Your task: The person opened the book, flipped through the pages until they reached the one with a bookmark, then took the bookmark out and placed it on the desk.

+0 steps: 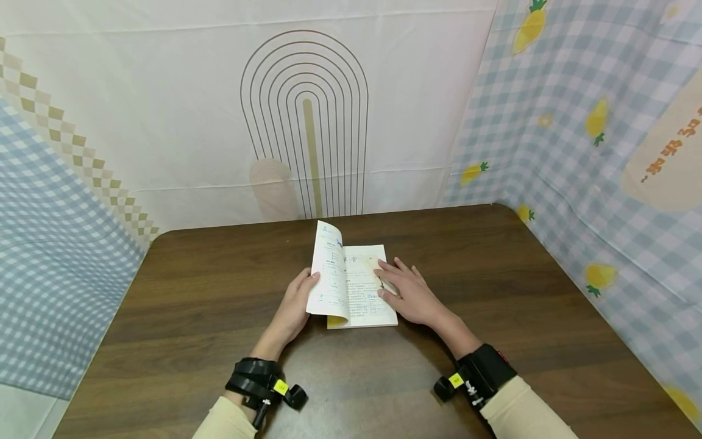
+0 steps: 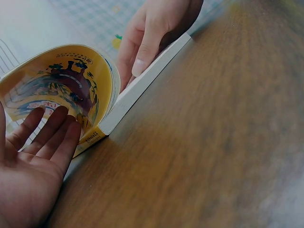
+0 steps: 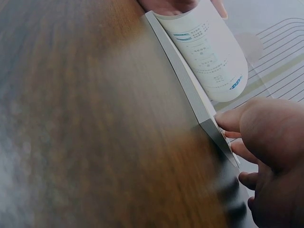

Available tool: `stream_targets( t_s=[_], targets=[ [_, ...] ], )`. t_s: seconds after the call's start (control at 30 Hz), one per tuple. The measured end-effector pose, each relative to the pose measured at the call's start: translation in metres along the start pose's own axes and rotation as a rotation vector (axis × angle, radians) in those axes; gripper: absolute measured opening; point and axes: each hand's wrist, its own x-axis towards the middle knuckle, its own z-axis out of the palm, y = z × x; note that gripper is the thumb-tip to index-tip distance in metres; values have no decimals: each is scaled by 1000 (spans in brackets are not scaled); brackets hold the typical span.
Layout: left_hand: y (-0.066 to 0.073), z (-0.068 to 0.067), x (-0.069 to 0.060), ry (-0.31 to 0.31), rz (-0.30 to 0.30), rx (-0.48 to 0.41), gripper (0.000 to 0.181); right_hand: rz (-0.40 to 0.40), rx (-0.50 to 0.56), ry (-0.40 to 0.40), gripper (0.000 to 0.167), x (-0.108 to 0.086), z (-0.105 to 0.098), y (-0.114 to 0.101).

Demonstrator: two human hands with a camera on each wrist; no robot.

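A paperback book [image 1: 362, 310] lies open on the table, printed pages up. Its left-hand pages [image 1: 328, 280] stand raised and bowed. My left hand [image 1: 293, 308] holds them at the outer edge, thumb on the page side and fingers behind. In the left wrist view, those fingers lie against the yellow illustrated cover [image 2: 102, 90]. My right hand [image 1: 417, 297] rests with spread fingers on the right-hand page, near its outer edge. From the right wrist, the thumb touches the page near a corner of the thick page block [image 3: 183, 71].
The brown wooden table [image 1: 219, 274] extends around the book. A white cloth [image 1: 164, 122] with arched lines hangs behind it. Blue checked cloths [image 1: 554, 152] hang on both sides. Each wrist wears a black strap [image 1: 485, 372] with a small camera.
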Motion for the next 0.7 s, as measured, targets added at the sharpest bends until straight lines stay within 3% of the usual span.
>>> stream_targets(
  t_s=[0.7],
  targets=[
    [1,1,0,10,-8,5,43,-5,0,5,52,-1,-1,-1]
  ],
)
